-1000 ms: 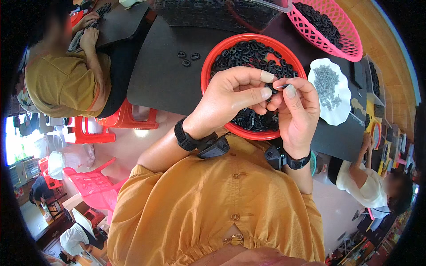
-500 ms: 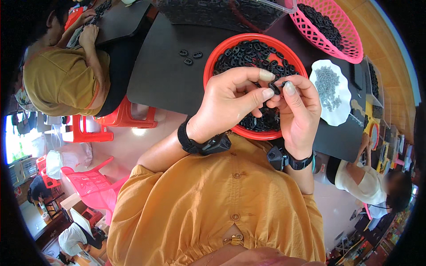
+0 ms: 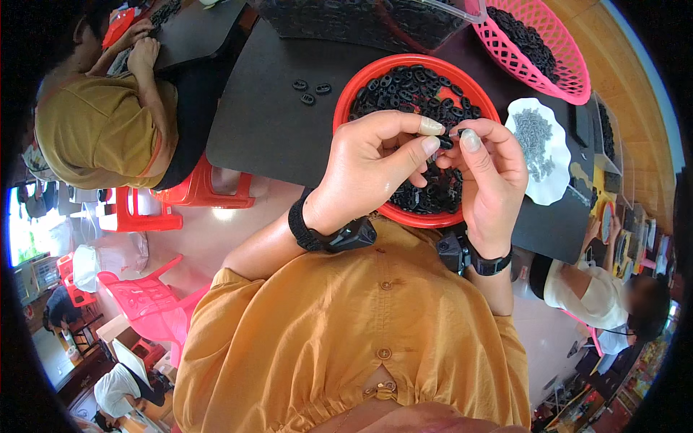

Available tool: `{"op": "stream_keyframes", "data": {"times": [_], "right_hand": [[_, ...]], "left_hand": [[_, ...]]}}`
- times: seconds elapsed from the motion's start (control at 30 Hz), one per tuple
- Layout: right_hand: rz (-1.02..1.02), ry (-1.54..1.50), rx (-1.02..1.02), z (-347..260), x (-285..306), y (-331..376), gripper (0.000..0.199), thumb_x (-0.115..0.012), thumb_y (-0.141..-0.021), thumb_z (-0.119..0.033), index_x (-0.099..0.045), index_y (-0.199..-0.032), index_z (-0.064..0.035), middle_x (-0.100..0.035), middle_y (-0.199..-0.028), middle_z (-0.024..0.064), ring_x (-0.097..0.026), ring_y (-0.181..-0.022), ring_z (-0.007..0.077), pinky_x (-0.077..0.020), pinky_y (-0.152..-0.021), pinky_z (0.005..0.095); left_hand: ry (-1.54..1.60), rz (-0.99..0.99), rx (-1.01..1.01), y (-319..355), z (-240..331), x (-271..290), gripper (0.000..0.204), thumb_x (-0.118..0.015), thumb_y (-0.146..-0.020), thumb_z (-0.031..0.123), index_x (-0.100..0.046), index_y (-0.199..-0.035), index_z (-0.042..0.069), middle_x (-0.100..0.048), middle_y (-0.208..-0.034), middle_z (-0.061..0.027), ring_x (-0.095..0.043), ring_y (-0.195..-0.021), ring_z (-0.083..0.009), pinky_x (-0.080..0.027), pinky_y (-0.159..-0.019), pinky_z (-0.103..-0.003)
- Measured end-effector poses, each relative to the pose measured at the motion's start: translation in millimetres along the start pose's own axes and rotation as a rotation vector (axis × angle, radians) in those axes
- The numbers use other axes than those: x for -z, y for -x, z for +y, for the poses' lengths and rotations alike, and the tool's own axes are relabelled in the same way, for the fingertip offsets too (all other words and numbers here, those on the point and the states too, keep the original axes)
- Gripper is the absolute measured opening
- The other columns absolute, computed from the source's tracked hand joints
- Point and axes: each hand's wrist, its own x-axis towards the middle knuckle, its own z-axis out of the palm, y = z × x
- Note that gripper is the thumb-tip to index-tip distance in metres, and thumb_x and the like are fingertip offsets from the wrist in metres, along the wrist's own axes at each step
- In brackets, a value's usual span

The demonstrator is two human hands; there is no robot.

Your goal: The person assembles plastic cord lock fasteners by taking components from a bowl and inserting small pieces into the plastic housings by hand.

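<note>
My left hand (image 3: 375, 155) pinches a small black oval plastic cord-lock piece (image 3: 446, 143) between thumb and forefinger. Close beside it, my right hand (image 3: 487, 173) grips a tiny black part (image 3: 462, 133), with what looks like a thin spring (image 3: 454, 134) sticking out toward the left hand. Whether the spring touches the oval piece is too small to tell. Both hands are over a red round basin (image 3: 345, 97) holding many black oval pieces (image 3: 404, 86). Right of the basin, a white wavy-edged plate (image 3: 538, 193) carries a heap of small grey springs (image 3: 533, 137).
Three loose black pieces (image 3: 307, 99) lie on the dark table (image 3: 267, 137). A clear bin (image 3: 346, 29) and a pink mesh basket (image 3: 574, 79) of black parts stand at the back. Co-workers sit left and right; red stools (image 3: 209, 187) and a pink chair (image 3: 151, 303) are at left.
The oval piece in my left hand has tilted from steep to nearly flat. My right hand has shifted slightly to the right.
</note>
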Motion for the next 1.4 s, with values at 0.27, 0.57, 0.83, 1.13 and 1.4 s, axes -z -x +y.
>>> {"op": "stream_keyframes", "data": {"times": [0.27,0.57,0.83,1.13,1.4], "right_hand": [[-0.069,0.210,-0.021,-10,0,-3,0.017,-0.066,-0.088,-0.006,-0.065,-0.104,0.0011,-0.064,-0.087,0.0025,-0.058,-0.073,0.0062,-0.0505,-0.063,0.0203],[-0.122,0.299,-0.041,-10,0,-3,0.017,-0.067,-0.086,-0.001,-0.066,-0.103,0.0015,-0.065,-0.091,0.0019,-0.056,-0.077,0.0051,-0.0467,-0.069,0.0184],[-0.062,0.418,-0.025,-7,-4,-2,0.019,-0.068,-0.085,0.000,-0.067,-0.103,0.0030,-0.064,-0.093,0.0042,-0.057,-0.077,0.0065,-0.0469,-0.070,0.0193],[-0.128,0.671,0.278,3,1,1,0.034,-0.075,-0.074,0.004,-0.069,-0.106,-0.0020,-0.063,-0.086,0.0052,-0.057,-0.069,0.0086,-0.0472,-0.059,0.0207],[-0.116,0.776,0.386,1,-4,5,0.028,-0.074,-0.073,0.005,-0.068,-0.099,-0.0015,-0.067,-0.089,0.0107,-0.063,-0.073,0.0160,-0.0511,-0.061,0.0253]], "left_hand": [[-0.047,0.003,0.022,4,-1,2,0.018,-0.062,-0.089,0.000,-0.064,-0.107,-0.002,-0.067,-0.087,-0.0083,-0.064,-0.069,-0.0106,-0.055,-0.058,-0.023],[0.026,0.076,-0.075,2,-9,-1,0.017,-0.064,-0.087,-0.002,-0.062,-0.104,-0.001,-0.068,-0.094,-0.0100,-0.066,-0.074,-0.0123,-0.056,-0.062,-0.023],[0.007,0.156,-0.046,4,-8,-2,0.014,-0.066,-0.085,-0.003,-0.063,-0.099,0.000,-0.068,-0.089,-0.0067,-0.064,-0.074,-0.0086,-0.054,-0.059,-0.022],[0.046,0.143,-0.082,-1,-6,1,0.014,-0.067,-0.084,-0.002,-0.063,-0.098,0.002,-0.069,-0.088,-0.0063,-0.062,-0.070,-0.0069,-0.049,-0.057,-0.019],[0.116,0.116,-0.001,-1,4,2,0.014,-0.066,-0.084,-0.004,-0.061,-0.094,0.004,-0.068,-0.084,-0.0049,-0.058,-0.063,-0.0059,-0.046,-0.053,-0.019]]}}
